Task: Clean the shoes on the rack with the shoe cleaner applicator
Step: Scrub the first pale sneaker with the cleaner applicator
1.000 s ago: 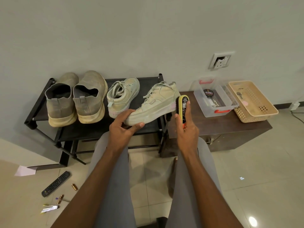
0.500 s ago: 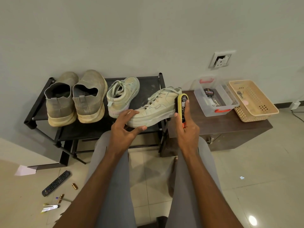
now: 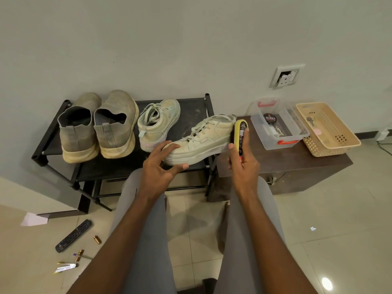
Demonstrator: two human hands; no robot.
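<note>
Work looks early: left hand [image 3: 162, 164] pinches a pale sneaker [image 3: 199, 141] by its toe, right hand [image 3: 244, 164] wraps the applicator [image 3: 240, 134] against its heel, other shoes [image 3: 97, 126] seemingly uncleaned.

A brown desk [image 3: 297, 166] stood by the wall, carrying a clear box [image 3: 282, 143] holding a black tin [image 3: 270, 119], with a beige basket [image 3: 339, 149] just beside. A socket [image 3: 286, 76] sat on the wall above. A remote [image 3: 73, 235] and paper [image 3: 34, 219] lay on the floor.
</note>
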